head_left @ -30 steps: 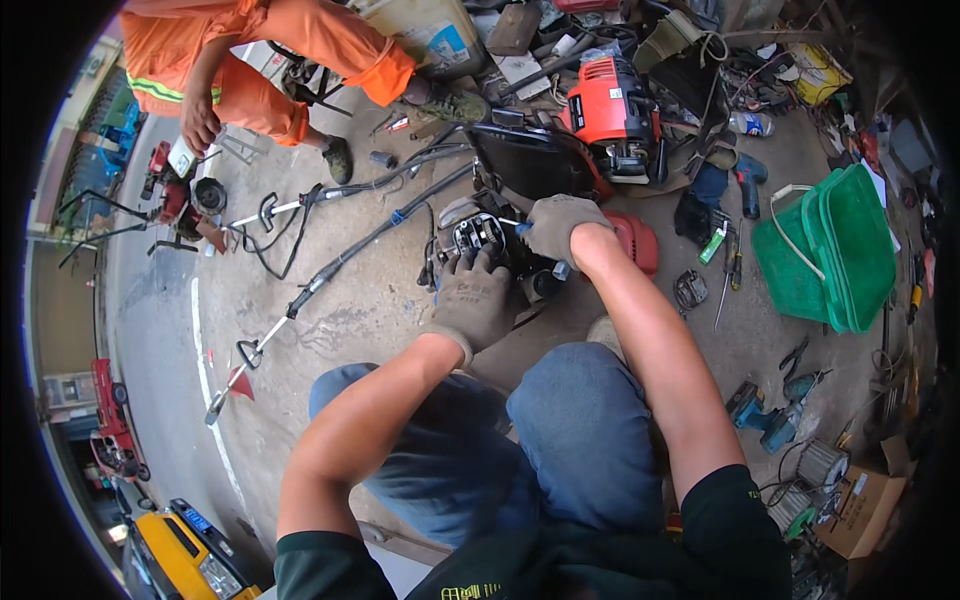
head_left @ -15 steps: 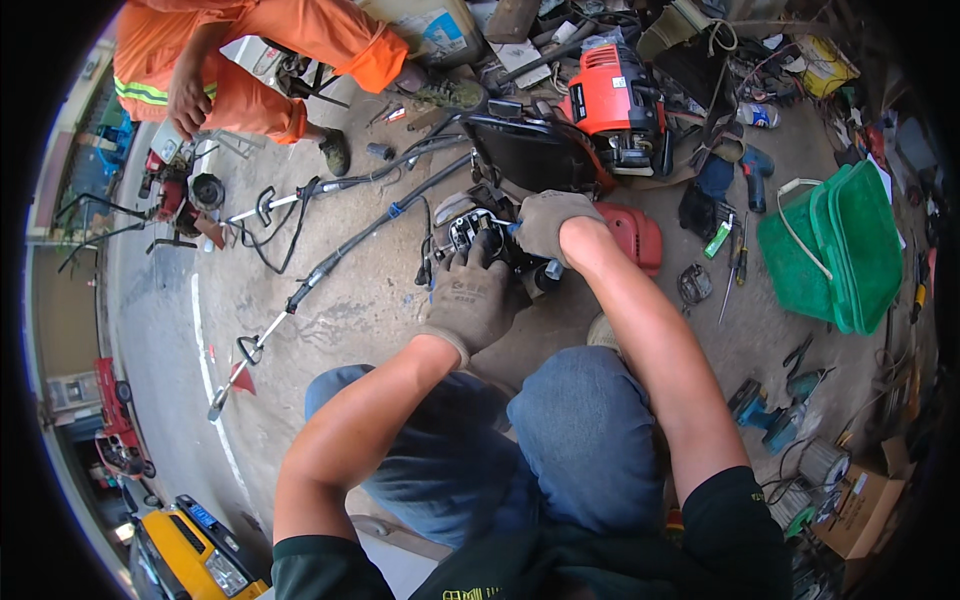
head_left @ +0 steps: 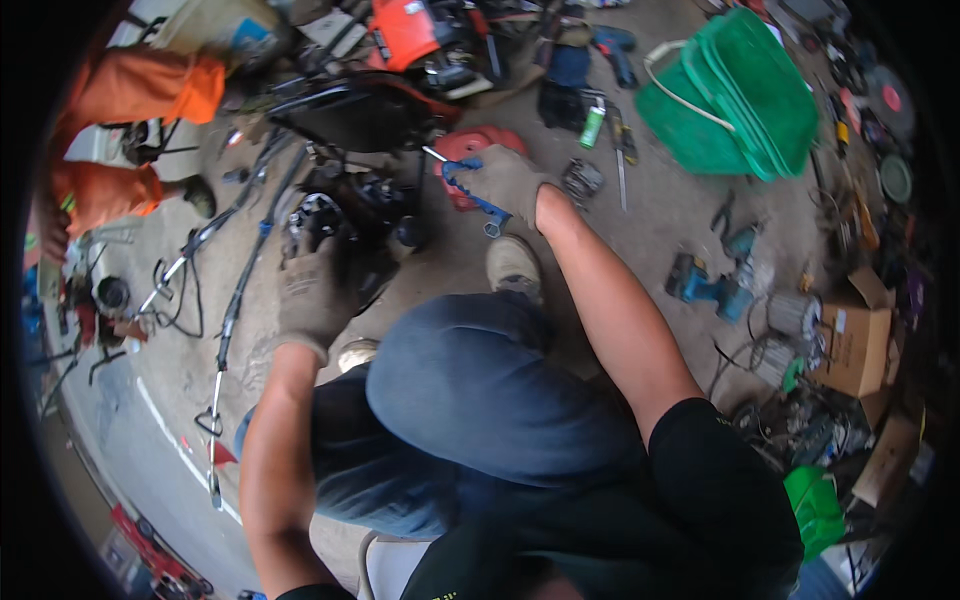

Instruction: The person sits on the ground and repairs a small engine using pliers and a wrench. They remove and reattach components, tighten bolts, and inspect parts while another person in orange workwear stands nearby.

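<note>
A small engine (head_left: 375, 195), dark with metal parts, sits on the concrete at the end of a long trimmer shaft (head_left: 245, 260). My gloved left hand (head_left: 312, 290) rests on its near-left side; the fingertips blur into the dark parts, so their grip is unclear. To the right of the engine, my gloved right hand (head_left: 500, 183) is closed around a blue-handled tool (head_left: 490, 212) with a thin metal shaft. That tool is clear of the engine, above a red cover (head_left: 480, 140) on the ground. A black backpack frame (head_left: 350, 110) stands just behind the engine.
Green buckets (head_left: 735, 100) stand at the far right. Cordless drills (head_left: 710, 285), a screwdriver (head_left: 621, 150) and a cardboard box (head_left: 855, 345) lie on the right. An orange machine (head_left: 405, 35) sits at the back. Another person in orange trousers (head_left: 140, 90) is at the far left.
My right hand has drawn the blue-handled tool off the engine to the right. My left hand stays at the engine. The view has turned right, shifting the scene leftward.
</note>
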`<action>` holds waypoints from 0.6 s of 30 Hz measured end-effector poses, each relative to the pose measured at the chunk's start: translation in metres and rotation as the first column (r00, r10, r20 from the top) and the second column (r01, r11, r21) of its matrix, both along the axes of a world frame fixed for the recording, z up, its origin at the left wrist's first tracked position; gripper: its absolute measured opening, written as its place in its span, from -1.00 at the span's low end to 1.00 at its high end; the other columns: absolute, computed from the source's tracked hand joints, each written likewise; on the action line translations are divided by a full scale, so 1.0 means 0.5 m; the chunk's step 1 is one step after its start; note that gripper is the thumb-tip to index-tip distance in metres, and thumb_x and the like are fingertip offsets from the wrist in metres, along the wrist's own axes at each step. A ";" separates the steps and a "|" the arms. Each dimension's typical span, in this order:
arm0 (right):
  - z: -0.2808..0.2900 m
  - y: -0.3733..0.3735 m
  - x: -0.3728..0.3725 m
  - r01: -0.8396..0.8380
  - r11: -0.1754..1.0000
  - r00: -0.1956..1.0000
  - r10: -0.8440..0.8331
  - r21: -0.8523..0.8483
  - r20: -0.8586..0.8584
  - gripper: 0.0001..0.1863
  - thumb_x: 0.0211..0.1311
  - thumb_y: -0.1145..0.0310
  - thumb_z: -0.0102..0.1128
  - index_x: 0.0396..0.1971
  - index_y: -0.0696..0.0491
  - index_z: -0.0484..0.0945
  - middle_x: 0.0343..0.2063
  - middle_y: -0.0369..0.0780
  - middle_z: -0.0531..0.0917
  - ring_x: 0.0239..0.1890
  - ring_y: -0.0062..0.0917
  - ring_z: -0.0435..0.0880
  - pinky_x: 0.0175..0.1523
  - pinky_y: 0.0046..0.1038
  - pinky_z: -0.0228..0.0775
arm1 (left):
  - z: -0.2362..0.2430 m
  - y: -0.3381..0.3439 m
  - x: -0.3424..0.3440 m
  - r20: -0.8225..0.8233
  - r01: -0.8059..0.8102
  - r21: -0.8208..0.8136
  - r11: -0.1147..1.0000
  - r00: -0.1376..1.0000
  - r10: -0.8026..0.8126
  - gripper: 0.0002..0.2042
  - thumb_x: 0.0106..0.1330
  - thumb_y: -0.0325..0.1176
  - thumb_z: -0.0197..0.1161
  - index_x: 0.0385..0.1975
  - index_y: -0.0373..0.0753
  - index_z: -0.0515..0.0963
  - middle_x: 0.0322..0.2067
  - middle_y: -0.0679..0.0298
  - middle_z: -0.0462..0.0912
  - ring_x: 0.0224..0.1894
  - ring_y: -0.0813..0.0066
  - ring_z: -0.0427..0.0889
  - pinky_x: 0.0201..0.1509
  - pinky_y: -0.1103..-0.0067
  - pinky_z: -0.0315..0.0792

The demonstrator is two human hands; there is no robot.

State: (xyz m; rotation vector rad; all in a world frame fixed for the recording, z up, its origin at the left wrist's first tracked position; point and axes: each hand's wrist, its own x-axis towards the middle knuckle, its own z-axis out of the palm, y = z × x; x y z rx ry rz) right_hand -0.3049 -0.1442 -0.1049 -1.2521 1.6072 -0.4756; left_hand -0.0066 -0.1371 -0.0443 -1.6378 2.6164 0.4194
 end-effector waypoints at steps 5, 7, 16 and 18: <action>-0.317 0.380 -0.299 0.572 0.790 0.811 -0.504 0.223 -0.297 -0.61 0.30 0.12 0.13 -0.33 0.20 0.69 -0.54 -0.04 0.69 -0.53 -0.38 0.68 -0.29 -0.33 0.55 | 0.015 -0.004 -0.032 -0.007 0.058 0.030 0.998 0.998 -0.058 -0.71 0.27 -0.26 0.26 -0.04 -0.16 0.63 0.15 -0.10 0.51 -0.01 -0.19 0.59 0.05 0.09 0.48; -0.347 0.481 -0.304 0.527 0.786 0.807 -0.343 0.323 -0.481 -0.60 0.28 0.13 0.11 -0.32 0.20 0.69 -0.47 0.01 0.71 -0.47 -0.30 0.73 -0.24 -0.26 0.56 | 0.001 -0.004 -0.020 0.002 0.084 -0.005 0.996 0.996 -0.084 -0.72 0.27 -0.28 0.25 -0.05 -0.16 0.63 0.13 -0.12 0.51 -0.04 -0.20 0.60 0.02 0.09 0.49; -0.235 0.461 -0.173 0.225 0.794 0.899 0.055 0.565 -0.435 -0.57 0.31 0.18 -0.02 -0.06 0.14 0.69 -0.12 0.02 0.73 0.01 -0.12 0.72 0.12 -0.20 0.53 | 0.005 -0.003 -0.023 0.098 0.116 -0.019 0.993 0.989 -0.113 -0.73 0.28 -0.29 0.24 -0.07 -0.21 0.61 0.01 -0.14 0.56 -0.06 -0.19 0.61 0.00 0.09 0.48; -0.248 0.459 -0.158 0.243 0.782 0.890 0.056 0.574 -0.453 -0.57 0.32 0.19 -0.03 -0.04 0.12 0.68 -0.09 0.03 0.72 0.03 -0.13 0.71 0.13 -0.20 0.52 | 0.008 -0.002 -0.026 0.094 0.100 0.005 0.995 0.991 -0.100 -0.73 0.28 -0.28 0.24 -0.07 -0.21 0.62 0.02 -0.13 0.55 -0.06 -0.19 0.61 0.00 0.09 0.48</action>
